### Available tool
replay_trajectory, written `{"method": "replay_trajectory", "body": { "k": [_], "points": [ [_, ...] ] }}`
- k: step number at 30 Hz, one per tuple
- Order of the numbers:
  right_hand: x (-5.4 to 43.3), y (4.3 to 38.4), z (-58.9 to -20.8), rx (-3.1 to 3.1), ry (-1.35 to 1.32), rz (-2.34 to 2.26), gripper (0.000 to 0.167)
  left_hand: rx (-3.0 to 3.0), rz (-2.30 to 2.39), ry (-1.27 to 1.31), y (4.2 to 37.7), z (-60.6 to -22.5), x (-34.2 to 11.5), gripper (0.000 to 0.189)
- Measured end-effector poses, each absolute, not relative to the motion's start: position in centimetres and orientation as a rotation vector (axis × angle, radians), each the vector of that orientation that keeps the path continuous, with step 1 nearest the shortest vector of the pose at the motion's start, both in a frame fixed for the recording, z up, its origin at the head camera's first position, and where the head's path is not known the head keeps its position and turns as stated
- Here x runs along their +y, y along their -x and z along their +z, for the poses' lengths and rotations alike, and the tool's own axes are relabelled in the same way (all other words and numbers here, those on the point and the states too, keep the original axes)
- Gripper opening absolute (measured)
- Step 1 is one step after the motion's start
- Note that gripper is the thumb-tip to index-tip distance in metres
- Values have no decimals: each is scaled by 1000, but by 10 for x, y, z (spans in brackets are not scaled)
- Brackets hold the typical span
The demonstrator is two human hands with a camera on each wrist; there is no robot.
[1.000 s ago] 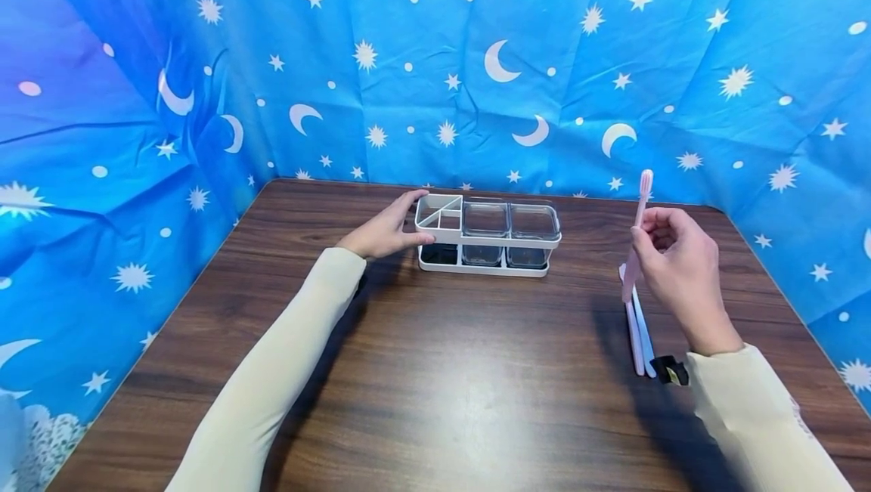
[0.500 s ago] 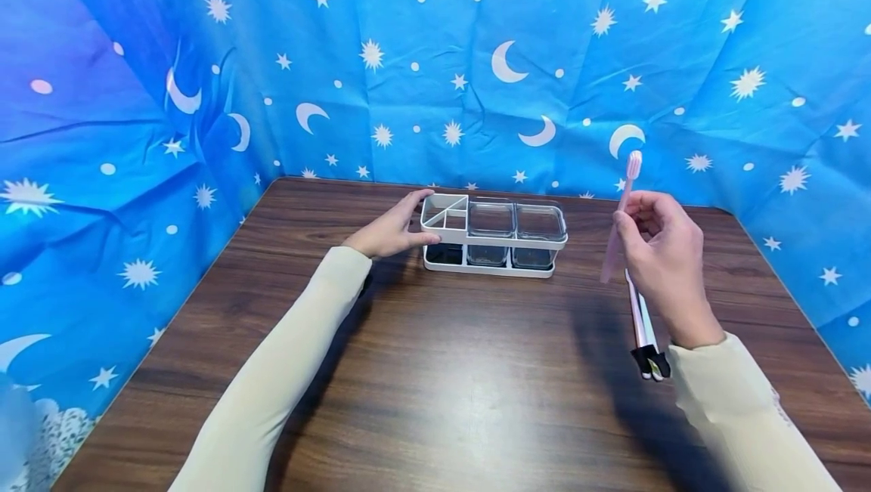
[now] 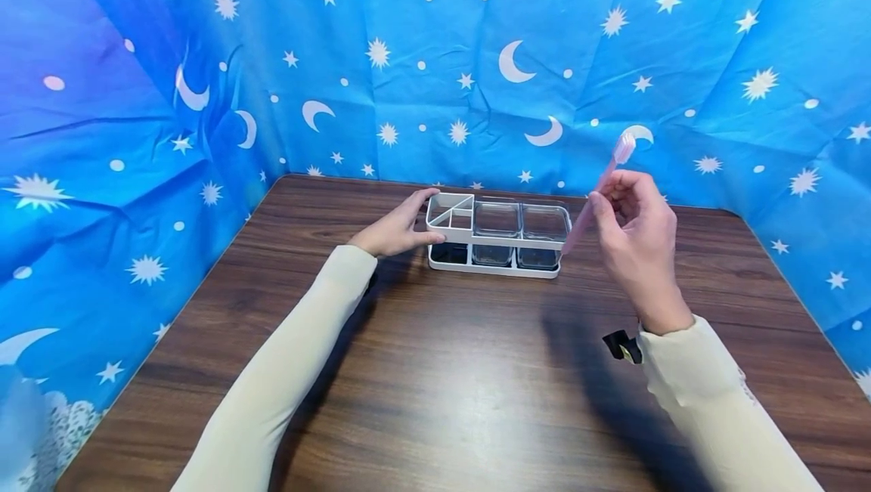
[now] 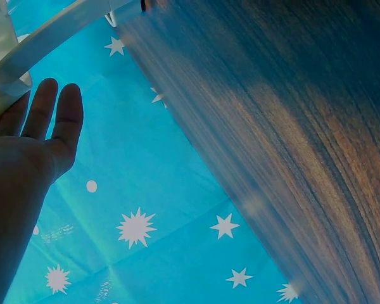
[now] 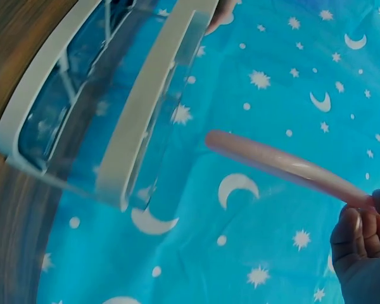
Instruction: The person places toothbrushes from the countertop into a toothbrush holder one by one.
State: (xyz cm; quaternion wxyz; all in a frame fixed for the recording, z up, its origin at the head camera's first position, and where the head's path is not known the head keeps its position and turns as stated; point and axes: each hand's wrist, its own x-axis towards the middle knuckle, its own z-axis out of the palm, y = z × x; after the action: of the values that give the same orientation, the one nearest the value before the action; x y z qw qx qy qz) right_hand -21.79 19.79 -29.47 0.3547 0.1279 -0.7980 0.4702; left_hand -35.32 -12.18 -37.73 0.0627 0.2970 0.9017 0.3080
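A white two-tier toothbrush holder (image 3: pixel 500 241) stands on the table with two clear cups, the nearer-left one (image 3: pixel 497 221) and the right one (image 3: pixel 547 224), in its frame. My left hand (image 3: pixel 393 232) grips its left end, thumb on the front band and fingers behind. Some of those fingers (image 4: pixel 68 114) show beside the white frame in the left wrist view. My right hand (image 3: pixel 640 239) pinches a pink toothbrush (image 3: pixel 587 221), bristles up and handle slanting down to the left. In the right wrist view the handle end (image 5: pixel 266 155) is apart from the holder.
Brown wood-grain table (image 3: pixel 435 371) spreads under both arms. A blue cloth (image 3: pixel 408 84) with moons and stars hangs behind it and at the sides. A black strap piece (image 3: pixel 622 346) sticks out at my right cuff.
My right hand has moved left and slightly up with the pink toothbrush, bringing it beside the holder. The toothbrushes lying on the table are now hidden. My left hand keeps its hold.
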Motion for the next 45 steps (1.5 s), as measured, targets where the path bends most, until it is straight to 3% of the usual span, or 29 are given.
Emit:
{"method": "replay_trajectory", "body": {
  "k": [17,24,33,45],
  "points": [
    [138,244,-283,-1946,-573,1315,18,2715,952,-917,354,-379,-123,92],
    [109,234,-272,-2013,-573,1309,14,2710,946,-921,352,-377,-123,91],
    [100,267,-305,-2053,-595,1328,16,2719,933,-898,352,-379,-125,94],
    [86,279,-321,-2184,-574,1306,12,2704,957,-886,352,-378,-127,93]
  ]
}}
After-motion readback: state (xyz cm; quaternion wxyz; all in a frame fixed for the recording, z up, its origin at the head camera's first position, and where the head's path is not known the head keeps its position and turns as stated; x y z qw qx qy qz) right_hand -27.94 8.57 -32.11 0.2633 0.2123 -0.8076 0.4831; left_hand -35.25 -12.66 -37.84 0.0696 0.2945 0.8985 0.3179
